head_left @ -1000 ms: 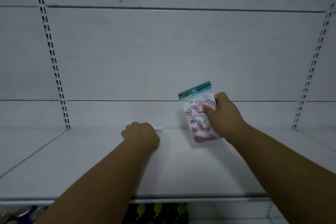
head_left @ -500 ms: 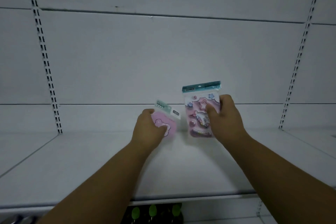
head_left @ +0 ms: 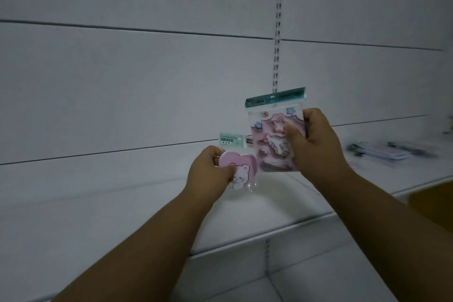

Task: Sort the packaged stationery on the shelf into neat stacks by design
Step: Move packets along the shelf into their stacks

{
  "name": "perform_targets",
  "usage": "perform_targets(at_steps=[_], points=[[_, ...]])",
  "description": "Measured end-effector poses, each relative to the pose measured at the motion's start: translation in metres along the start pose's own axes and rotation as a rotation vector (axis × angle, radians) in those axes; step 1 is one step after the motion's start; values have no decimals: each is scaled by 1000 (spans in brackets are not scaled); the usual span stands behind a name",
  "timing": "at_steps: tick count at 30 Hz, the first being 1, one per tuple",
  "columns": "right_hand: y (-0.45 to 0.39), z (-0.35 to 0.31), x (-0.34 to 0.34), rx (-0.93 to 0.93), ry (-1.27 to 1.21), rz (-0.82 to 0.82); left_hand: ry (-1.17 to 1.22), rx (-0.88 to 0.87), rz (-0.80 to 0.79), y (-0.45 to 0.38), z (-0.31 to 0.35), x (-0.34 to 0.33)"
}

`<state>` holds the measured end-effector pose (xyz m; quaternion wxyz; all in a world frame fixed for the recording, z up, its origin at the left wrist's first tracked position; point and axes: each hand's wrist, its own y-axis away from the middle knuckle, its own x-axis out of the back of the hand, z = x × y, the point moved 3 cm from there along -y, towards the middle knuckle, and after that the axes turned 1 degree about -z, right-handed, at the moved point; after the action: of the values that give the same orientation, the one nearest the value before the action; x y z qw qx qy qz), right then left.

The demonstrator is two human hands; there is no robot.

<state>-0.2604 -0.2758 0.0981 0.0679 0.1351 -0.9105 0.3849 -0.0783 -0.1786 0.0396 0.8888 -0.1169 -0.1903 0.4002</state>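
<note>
A retail shop aisle was the setting, marked by white metal gondola shelving [head_left: 245,208] with slotted upright rails [head_left: 277,39] set into a panelled back wall [head_left: 137,86]. Header-carded stationery packs, one labelled "Fashion Grace" [head_left: 229,139], were held before it, while more packaged goods [head_left: 389,152] lay blurred on the shelf to the right.

blurred: pile of packets [head_left: 389,153] far right on shelf [head_left: 147,203], designs unreadable | hidden: right hand [head_left: 316,140] covers right side of star packet [head_left: 274,135]; left hand [head_left: 208,171] covers left edge of heart packet [head_left: 239,169] | cut off: tan object [head_left: 434,201] at right edge, unidentifiable | too small: teal header print
</note>
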Motion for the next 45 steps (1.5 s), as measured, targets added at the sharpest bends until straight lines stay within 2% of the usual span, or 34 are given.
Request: perform_targets(at_steps=[8, 14, 17, 20, 23, 34, 39, 45], points=[[-53, 98, 166, -143, 16, 139, 128, 26, -152, -14, 52, -220], [-110, 173, 209, -227, 76, 185, 186, 124, -163, -65, 53, -303], [-134, 207, 223, -262, 115, 195, 218, 236, -232, -97, 52, -334], [-161, 234, 231, -267, 163, 169, 216, 336, -275, -118, 51, -356], [-181, 259, 235, -271, 158, 154, 173, 429, -247, -127, 45, -371], [-222, 314, 220, -219, -40, -143, 87, 576, 50, -123, 29, -405], [-232, 331, 232, -150, -44, -203, -156, 591, 126, -117, 30, -413], [-231, 339, 236, -163, -32, -252, -624, 540, 156, -106, 33, -415]])
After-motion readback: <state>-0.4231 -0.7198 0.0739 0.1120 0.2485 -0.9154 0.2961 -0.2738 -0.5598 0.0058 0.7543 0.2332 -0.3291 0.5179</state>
